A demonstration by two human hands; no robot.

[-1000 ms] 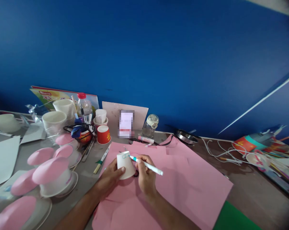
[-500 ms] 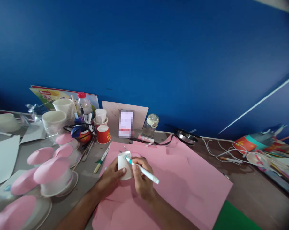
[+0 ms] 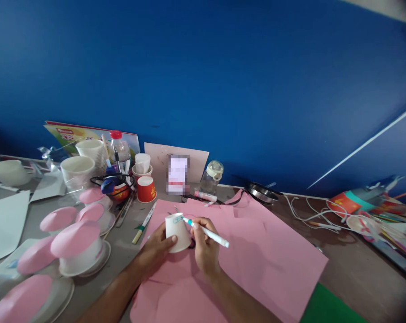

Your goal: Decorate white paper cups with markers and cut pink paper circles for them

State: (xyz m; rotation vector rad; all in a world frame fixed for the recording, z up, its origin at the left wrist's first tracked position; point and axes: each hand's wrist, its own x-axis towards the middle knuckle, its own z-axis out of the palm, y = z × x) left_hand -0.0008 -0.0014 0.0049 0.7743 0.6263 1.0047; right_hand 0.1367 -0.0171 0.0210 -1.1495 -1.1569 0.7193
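Observation:
A white paper cup [image 3: 178, 235] is held upside down, a little tilted, over pink paper [image 3: 250, 251]. My left hand [image 3: 157, 246] grips it from the left, with the thumb across its front. Near the cup's upper end a teal drawn mark [image 3: 177, 220] shows on the white side. My right hand [image 3: 205, 246] closes round a white marker [image 3: 213, 235] with a teal tip end, pointing left at that mark. Whether the tip touches the cup I cannot tell. Behind my right hand, a small dark object beside the cup is mostly hidden.
Several upturned white bowls with pink domed tops [image 3: 75, 240] crowd the left. Further back stand a red paper cup [image 3: 146, 189], a red-capped bottle [image 3: 120, 150], a phone [image 3: 177, 174] and a glass jar [image 3: 211, 177]. A yellow-green marker [image 3: 144, 224] lies nearby; white cables [image 3: 299, 213] sprawl at right.
My right hand has shifted slightly right with the marker, whose tip has moved right along the cup. The teal mark now shows more fully. My left hand holds the cup in the same place.

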